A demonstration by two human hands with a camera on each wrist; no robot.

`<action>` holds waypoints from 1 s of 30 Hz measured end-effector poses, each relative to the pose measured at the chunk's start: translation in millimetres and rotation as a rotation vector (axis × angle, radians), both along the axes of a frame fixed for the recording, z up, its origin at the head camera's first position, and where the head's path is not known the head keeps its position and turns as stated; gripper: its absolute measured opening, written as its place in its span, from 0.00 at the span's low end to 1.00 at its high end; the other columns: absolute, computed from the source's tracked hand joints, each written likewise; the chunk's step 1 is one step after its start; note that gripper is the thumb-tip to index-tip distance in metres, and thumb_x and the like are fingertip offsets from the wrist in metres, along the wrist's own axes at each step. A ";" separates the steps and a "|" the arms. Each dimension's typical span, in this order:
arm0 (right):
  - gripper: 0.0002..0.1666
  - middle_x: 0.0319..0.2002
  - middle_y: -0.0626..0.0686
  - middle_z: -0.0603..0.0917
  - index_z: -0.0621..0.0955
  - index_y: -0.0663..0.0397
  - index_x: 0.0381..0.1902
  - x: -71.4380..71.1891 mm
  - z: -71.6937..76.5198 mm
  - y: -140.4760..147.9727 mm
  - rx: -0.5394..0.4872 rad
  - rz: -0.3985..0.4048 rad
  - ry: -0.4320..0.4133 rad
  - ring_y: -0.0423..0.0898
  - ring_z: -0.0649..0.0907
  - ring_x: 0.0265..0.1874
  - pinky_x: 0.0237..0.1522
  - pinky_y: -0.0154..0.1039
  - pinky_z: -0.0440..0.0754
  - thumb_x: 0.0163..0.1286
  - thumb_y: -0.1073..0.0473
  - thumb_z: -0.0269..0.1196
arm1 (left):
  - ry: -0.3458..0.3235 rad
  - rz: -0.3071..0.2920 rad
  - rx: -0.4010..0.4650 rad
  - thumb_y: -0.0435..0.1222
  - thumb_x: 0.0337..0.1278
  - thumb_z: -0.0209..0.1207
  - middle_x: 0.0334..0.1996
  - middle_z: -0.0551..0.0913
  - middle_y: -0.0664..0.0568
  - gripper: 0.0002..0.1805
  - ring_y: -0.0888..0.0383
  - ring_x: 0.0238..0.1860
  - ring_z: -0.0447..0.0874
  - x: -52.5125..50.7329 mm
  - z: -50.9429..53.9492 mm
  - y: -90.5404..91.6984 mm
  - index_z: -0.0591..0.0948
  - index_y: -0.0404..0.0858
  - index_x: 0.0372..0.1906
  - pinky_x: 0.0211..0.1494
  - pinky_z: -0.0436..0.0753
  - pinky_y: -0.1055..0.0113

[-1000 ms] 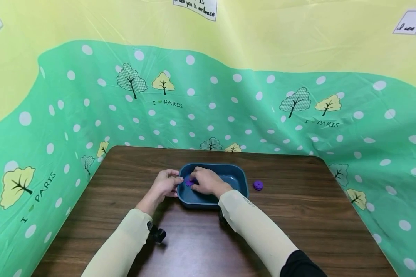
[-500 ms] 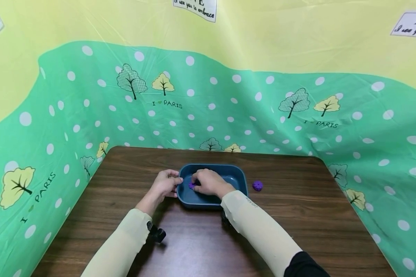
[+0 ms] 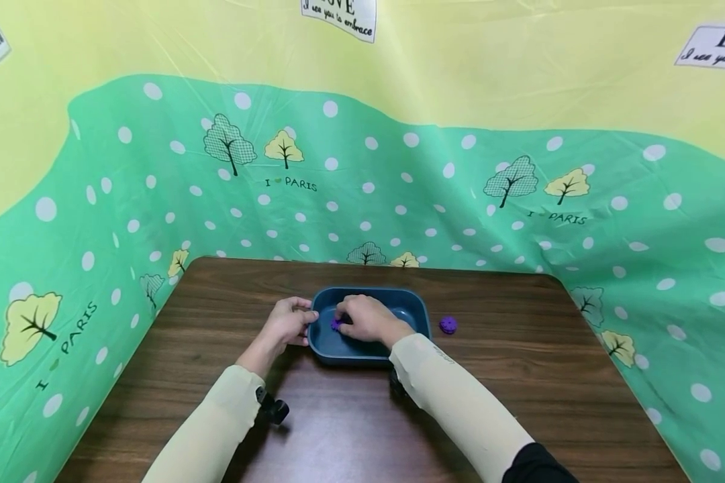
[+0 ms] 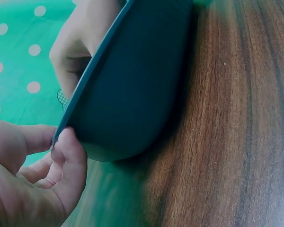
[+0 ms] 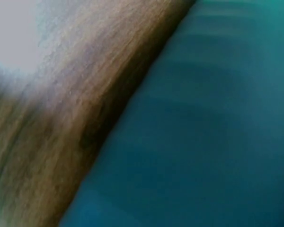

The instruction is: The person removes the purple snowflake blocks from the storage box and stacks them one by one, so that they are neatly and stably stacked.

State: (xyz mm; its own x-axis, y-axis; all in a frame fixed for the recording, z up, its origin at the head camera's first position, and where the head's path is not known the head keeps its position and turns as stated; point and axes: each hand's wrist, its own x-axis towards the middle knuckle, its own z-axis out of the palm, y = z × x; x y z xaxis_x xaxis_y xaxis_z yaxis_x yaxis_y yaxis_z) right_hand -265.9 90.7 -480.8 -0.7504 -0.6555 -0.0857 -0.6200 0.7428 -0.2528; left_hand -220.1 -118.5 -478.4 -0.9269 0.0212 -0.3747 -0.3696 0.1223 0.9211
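Observation:
A dark blue rectangular tray (image 3: 350,359) stands on the table. My left hand (image 3: 288,320) pinches its left rim between thumb and fingers; the left wrist view shows the left hand (image 4: 42,175) at the edge of the tray (image 4: 132,85). Reaching into the tray, my right hand (image 3: 368,318) pinches a small round purple piece (image 3: 335,325), partly covered by the fingers. A second purple piece (image 3: 448,325), round with dark spots, lies on the table just right of the tray. Only the outer wall of the tray (image 5: 203,142) and some table appear in the right wrist view.
The brown wooden table (image 3: 519,376) reaches back to a green and yellow printed cloth (image 3: 362,181). A small black device (image 3: 273,407) is strapped at the left wrist.
My right hand has shifted slightly to the right inside the tray, and the purple piece has moved with it. The left hand keeps its hold on the rim.

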 end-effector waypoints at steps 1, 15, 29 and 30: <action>0.13 0.47 0.43 0.84 0.87 0.41 0.51 0.8 1.5 1.3 -0.005 -0.001 -0.001 0.41 0.82 0.45 0.55 0.42 0.84 0.72 0.47 0.67 | 0.000 0.001 0.000 0.33 0.70 0.62 0.35 0.78 0.43 0.18 0.56 0.24 0.76 -0.1 -0.2 0.1 0.75 0.35 0.60 0.24 0.85 0.64; 0.15 0.47 0.44 0.85 0.86 0.44 0.52 13.5 21.0 37.4 -0.127 -0.061 0.004 0.41 0.82 0.43 0.53 0.41 0.85 0.71 0.49 0.69 | 0.018 0.005 -0.001 0.32 0.69 0.62 0.34 0.78 0.44 0.20 0.56 0.23 0.75 1.2 -0.7 0.8 0.75 0.33 0.62 0.24 0.85 0.65; 0.12 0.43 0.43 0.85 0.88 0.45 0.47 21.2 32.9 82.1 -0.245 -0.112 0.096 0.40 0.81 0.35 0.40 0.34 0.83 0.68 0.52 0.72 | 0.016 0.005 0.000 0.32 0.70 0.61 0.35 0.78 0.43 0.20 0.56 0.24 0.75 3.0 1.5 1.8 0.74 0.32 0.63 0.23 0.84 0.66; 0.11 0.42 0.43 0.85 0.88 0.46 0.47 21.7 33.8 85.1 -0.257 -0.117 0.098 0.42 0.81 0.35 0.38 0.34 0.83 0.67 0.52 0.72 | 0.016 0.004 -0.001 0.32 0.70 0.61 0.35 0.78 0.43 0.20 0.56 0.24 0.75 3.1 1.7 2.0 0.74 0.32 0.63 0.23 0.84 0.66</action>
State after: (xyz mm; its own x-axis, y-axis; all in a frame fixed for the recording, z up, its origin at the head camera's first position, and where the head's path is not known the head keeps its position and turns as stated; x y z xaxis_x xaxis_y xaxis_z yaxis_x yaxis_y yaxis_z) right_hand -244.2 175.8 -447.1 -0.8185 -0.5549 0.1487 -0.5648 0.7300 -0.3849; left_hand -216.9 -116.5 -476.7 -0.9330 0.0167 -0.3594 -0.3549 0.1213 0.9270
